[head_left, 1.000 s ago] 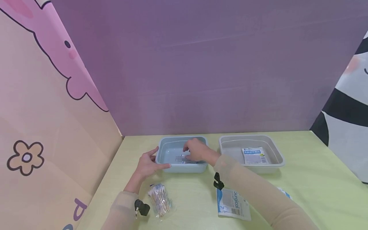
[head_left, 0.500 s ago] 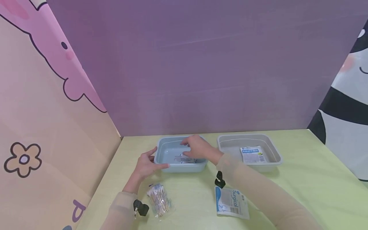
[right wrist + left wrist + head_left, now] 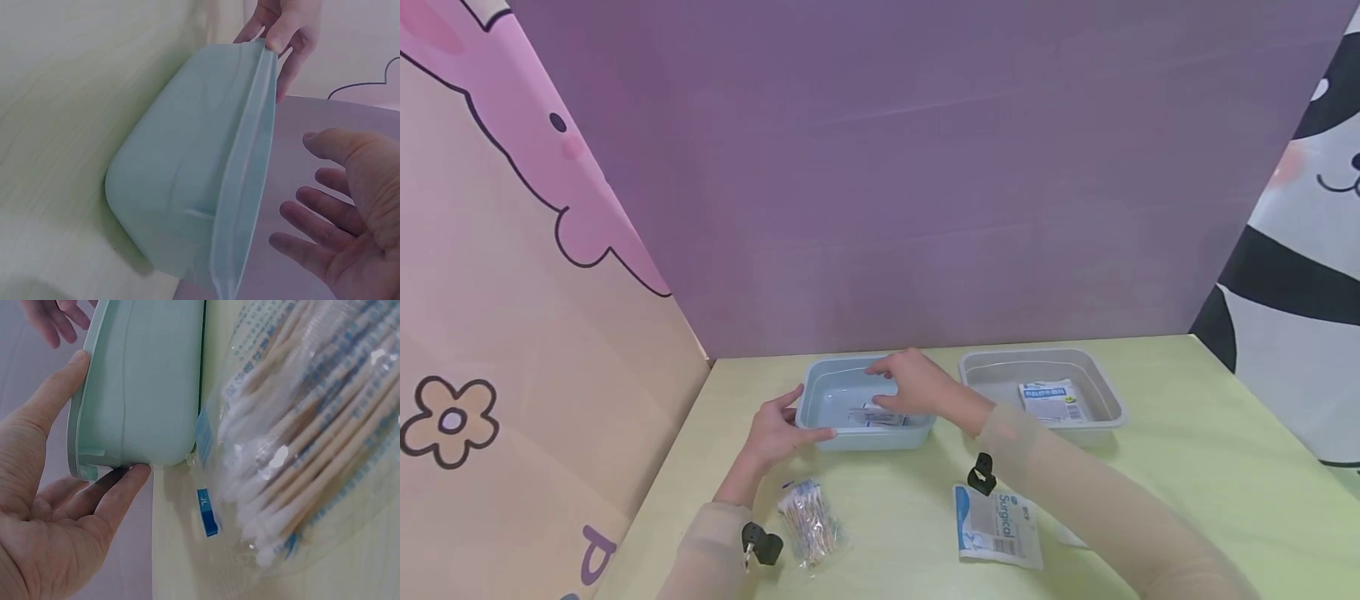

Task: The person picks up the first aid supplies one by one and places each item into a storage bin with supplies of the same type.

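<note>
My left hand [image 3: 777, 431] grips the left corner of a light-blue plastic basin [image 3: 868, 439], thumb on its rim and fingers against its outer side. Inside the basin lies a small clear packet [image 3: 872, 414] with print; its kind is too small to tell. Over the basin hovers my right hand [image 3: 917, 382], fingers spread apart and holding nothing, as the right wrist view also shows. A clear bag of cotton swabs [image 3: 312, 425] lies on the table close to my left wrist. Below my right forearm is a flat white and blue packet [image 3: 997, 527] printed "Surgical".
To the right stands a grey basin [image 3: 1000, 383] holding a white and blue packet [image 3: 1051, 402]. Part of another white item [image 3: 1070, 537] shows beside my right sleeve. A purple wall [image 3: 925, 167] rises behind the pale green table [image 3: 1195, 450].
My right hand has lifted slightly off the small packet in the blue basin, and its fingers have spread. The left hand keeps its hold. The head view has shifted a little to the right.
</note>
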The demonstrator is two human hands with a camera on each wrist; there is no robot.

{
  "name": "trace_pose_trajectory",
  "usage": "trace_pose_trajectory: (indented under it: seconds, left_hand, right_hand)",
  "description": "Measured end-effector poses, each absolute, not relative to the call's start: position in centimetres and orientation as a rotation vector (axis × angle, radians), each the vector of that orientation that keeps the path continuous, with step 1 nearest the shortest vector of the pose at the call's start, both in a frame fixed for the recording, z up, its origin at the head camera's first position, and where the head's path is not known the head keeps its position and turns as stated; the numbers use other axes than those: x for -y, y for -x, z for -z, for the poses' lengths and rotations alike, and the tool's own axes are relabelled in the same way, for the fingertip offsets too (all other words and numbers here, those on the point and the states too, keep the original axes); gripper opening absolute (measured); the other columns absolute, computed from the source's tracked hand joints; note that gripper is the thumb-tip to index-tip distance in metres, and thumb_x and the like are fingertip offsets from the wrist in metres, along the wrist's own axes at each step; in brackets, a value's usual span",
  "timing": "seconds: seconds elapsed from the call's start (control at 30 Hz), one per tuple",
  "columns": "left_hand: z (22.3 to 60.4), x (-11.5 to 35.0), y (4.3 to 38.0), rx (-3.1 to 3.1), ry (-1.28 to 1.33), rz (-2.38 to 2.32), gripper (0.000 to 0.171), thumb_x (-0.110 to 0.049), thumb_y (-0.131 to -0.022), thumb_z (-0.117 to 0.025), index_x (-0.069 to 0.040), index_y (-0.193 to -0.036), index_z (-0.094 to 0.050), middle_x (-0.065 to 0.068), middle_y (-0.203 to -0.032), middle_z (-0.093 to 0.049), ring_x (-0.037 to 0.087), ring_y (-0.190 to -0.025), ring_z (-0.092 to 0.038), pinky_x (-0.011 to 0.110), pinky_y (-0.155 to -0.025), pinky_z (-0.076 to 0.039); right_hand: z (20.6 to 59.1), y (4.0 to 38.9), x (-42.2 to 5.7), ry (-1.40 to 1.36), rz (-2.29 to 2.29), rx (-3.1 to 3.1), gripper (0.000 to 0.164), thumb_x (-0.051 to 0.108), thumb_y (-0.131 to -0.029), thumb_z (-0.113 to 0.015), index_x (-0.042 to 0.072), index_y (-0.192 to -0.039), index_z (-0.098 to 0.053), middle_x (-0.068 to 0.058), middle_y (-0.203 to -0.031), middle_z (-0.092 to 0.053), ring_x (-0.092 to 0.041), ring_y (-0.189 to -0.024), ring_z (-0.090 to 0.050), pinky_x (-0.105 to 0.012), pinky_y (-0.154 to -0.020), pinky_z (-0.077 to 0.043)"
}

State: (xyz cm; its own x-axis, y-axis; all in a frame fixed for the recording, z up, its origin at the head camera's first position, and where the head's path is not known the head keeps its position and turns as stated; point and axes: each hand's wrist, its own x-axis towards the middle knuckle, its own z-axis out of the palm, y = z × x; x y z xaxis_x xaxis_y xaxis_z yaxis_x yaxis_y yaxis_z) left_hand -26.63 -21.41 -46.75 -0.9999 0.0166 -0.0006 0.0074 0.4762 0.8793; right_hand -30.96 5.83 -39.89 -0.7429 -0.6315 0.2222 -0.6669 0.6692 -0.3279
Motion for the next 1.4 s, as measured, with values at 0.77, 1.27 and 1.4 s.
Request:
trace_pose_trajectory:
  seconds: [0.77, 1.27, 1.4]
  left_hand:
    - [46.3, 21.5, 27.1, -2.684, -0.057, -1.591, 0.107, -0.029, -0.078, -0.097, -0.001, -0.163, -0.039, 0.029, -0.132, -0.071, 0.038, -0.118, -0.074, 0.045, -0.092, -0.064]
    - [47.0, 21.8, 26.7, -2.684, -0.025, -1.606, 0.108, -0.028, -0.076, -0.099, 0.000, -0.162, -0.040, 0.029, -0.131, -0.072, 0.039, -0.117, -0.075, 0.044, -0.090, -0.064]
    - [46.8, 21.6, 26.8, -2.682, -0.039, -1.617, 0.107, -0.026, -0.076, -0.098, 0.000, -0.162, -0.040, 0.031, -0.133, -0.070, 0.041, -0.119, -0.073, 0.045, -0.092, -0.064]
  right_hand:
    - [38.9, 25.2, -4.3, -1.246, -0.623, 2.632, 0.036, 0.027, -0.093, -0.080, 0.009, -0.124, -0.079, -0.006, -0.118, -0.081, -0.021, -0.102, -0.078, -0.039, -0.089, -0.063]
    - [41.4, 21.9, -2.4, -1.373, -0.560, 2.645, 0.039, 0.032, -0.092, -0.083, 0.013, -0.125, -0.078, 0.000, -0.122, -0.081, -0.017, -0.114, -0.075, -0.037, -0.102, -0.059]
    - [42.2, 21.6, -2.3, -1.438, -0.609, 2.636, 0.038, 0.029, -0.092, -0.082, 0.010, -0.125, -0.077, -0.001, -0.123, -0.080, -0.018, -0.117, -0.075, -0.034, -0.104, -0.058]
